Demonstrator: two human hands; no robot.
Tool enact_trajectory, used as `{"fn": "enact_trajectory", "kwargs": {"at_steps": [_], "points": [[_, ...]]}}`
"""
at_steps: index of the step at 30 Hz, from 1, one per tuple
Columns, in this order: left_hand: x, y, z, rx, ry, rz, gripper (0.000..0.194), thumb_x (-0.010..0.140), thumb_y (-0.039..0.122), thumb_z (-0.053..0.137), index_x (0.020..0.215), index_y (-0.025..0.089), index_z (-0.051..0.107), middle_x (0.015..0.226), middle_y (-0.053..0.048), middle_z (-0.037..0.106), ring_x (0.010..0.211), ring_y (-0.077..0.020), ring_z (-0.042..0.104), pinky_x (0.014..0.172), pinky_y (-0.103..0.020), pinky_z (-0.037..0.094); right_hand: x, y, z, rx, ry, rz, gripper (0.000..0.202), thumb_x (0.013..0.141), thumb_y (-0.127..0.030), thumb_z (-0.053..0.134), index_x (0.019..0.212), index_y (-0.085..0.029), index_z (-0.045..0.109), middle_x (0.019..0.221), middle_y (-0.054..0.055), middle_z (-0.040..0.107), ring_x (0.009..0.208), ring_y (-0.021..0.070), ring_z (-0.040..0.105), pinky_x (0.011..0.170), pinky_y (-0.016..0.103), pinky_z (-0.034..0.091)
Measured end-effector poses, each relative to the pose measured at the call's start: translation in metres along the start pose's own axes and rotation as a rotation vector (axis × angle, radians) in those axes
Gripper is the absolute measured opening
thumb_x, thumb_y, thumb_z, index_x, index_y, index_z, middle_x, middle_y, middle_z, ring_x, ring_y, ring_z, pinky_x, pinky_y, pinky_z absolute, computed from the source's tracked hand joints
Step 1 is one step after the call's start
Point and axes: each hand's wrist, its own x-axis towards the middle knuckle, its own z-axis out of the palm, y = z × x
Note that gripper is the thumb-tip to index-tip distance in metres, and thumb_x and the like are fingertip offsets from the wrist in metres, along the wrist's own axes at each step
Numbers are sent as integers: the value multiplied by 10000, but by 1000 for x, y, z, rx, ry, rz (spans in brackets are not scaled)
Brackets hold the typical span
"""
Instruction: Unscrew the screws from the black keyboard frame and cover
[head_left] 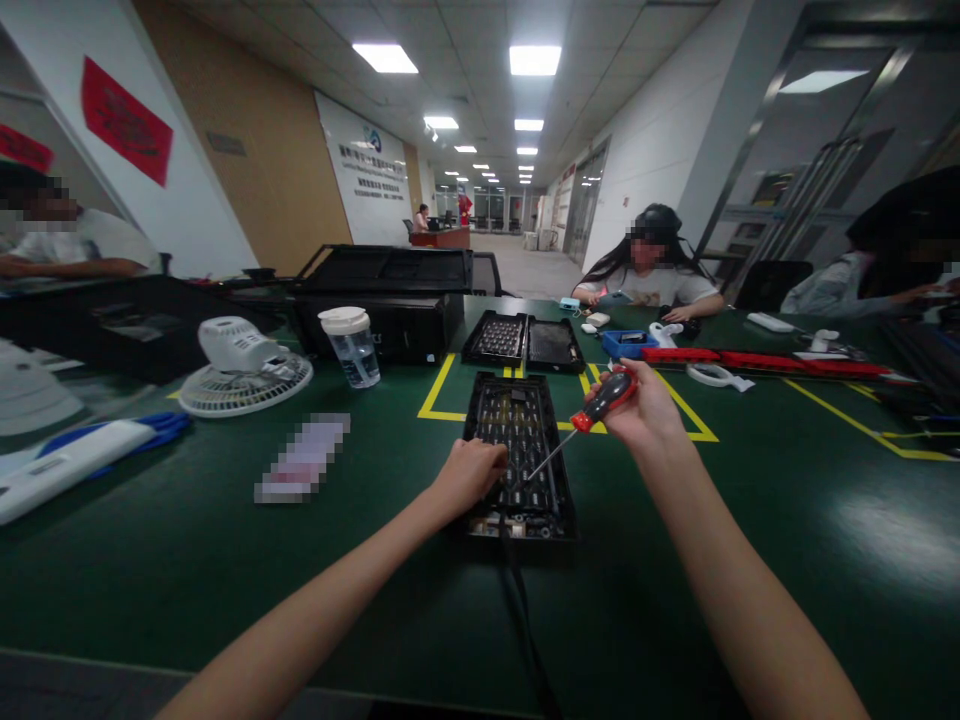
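A black device case [556, 470], rectangular and opened up, lies before me on the green table with rows of small light-marked parts inside. My right hand [643, 408] grips a red and black screwdriver [606, 398] by its handle, slanting it so the metal shaft points down and left into the case. The shaft's tip appears to be over or on the rows; contact is hard to tell. Curled over the case's left side, my left hand [471, 474] has its fingers bent inward, and whatever they pinch is hidden. A dark strap [521, 600] hangs from the near end.
Behind the case lie two black trays [495, 337]. To the left are a lidded cup [351, 345], a white fan [244, 375] and a blurred flat item [304, 458]. A blue box [628, 344] stands right of the trays. A person [652, 265] sits across the table.
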Motion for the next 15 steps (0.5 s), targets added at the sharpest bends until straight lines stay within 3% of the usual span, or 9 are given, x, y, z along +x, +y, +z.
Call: {"fn": "enact_trajectory", "kwargs": {"at_steps": [4, 6, 9, 15], "points": [[-7, -5, -2, -238, 34, -22, 81, 794, 222, 500, 805, 182, 569, 811, -12, 631, 743, -134, 579, 660, -242, 416, -4, -7, 3, 119, 130, 164, 68, 702, -184, 491, 647, -183, 450, 553, -18, 507, 484, 116, 513, 456, 262, 475], [-10, -7, -2, -387, 45, -69, 79, 775, 251, 530, 774, 179, 561, 782, -1, 627, 718, -128, 580, 647, -240, 432, -6, -9, 4, 132, 124, 161, 68, 689, -177, 492, 641, -180, 444, 561, -16, 501, 491, 115, 509, 451, 254, 466], [-18, -5, -2, -785, -73, -170, 131, 754, 285, 567, 761, 158, 537, 688, 5, 615, 648, -114, 583, 629, -242, 461, -10, -12, 6, 152, 115, 142, 71, 681, -178, 487, 633, -180, 434, 557, -18, 487, 486, 109, 494, 449, 248, 459], [-33, 5, -5, -1526, -105, -296, 147, 710, 205, 646, 727, 139, 516, 816, -26, 625, 717, -79, 589, 704, -205, 481, -21, -17, 11, 211, 14, 47, 116, 679, -204, 511, 621, -184, 412, 538, -42, 454, 463, 89, 457, 442, 226, 442]]}}
